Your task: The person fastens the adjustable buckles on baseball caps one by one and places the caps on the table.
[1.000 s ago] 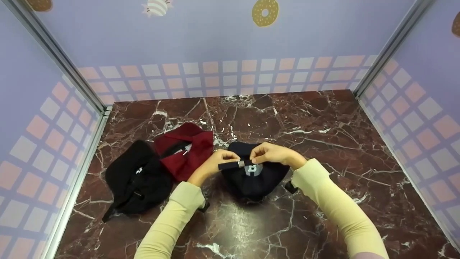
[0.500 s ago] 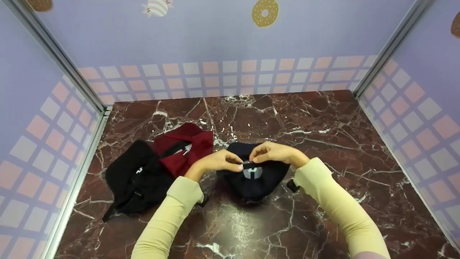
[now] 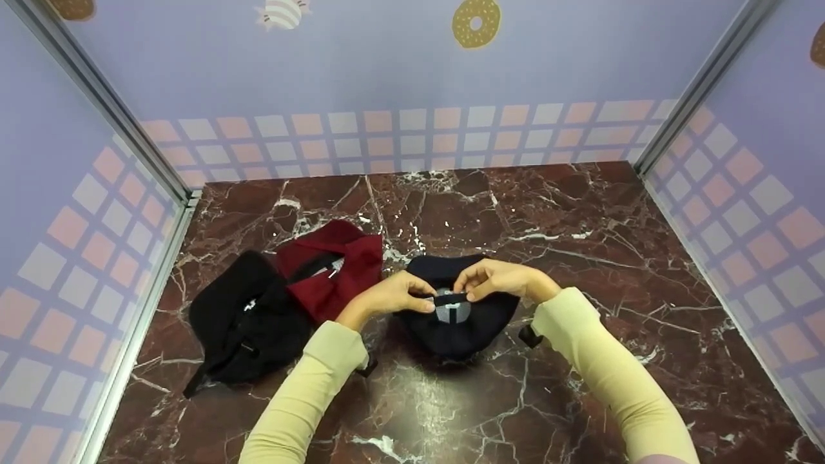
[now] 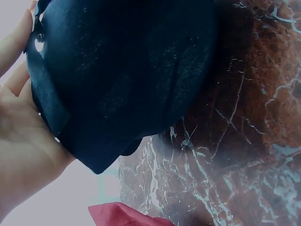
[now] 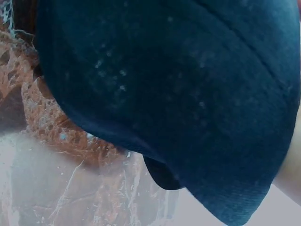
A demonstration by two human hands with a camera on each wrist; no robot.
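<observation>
A dark navy baseball cap (image 3: 454, 338) sits at the middle of the marble table, its grey letter patch showing through the back opening. Across that opening runs its adjusting strap (image 3: 451, 298). My left hand (image 3: 394, 295) pinches the strap's left side between thumb and fingers. At the strap's right side, the thumb and fingers of my right hand (image 3: 506, 281) pinch it. In the left wrist view the cap's crown (image 4: 127, 70) fills the middle, with strap and fingers along its left edge. In the right wrist view the cap (image 5: 174, 103) covers most of the right hand.
Left of the navy cap lies a dark red cap (image 3: 351, 277), partly beneath or against a black cap (image 3: 251, 328). Patterned purple walls (image 3: 412, 71) enclose the marble table (image 3: 580, 232) at the back and on both sides.
A second ago, the strap's free end and metal buckle stuck out to the left; my left hand has since moved right over them. My right hand has shifted slightly right and down along the strap.
</observation>
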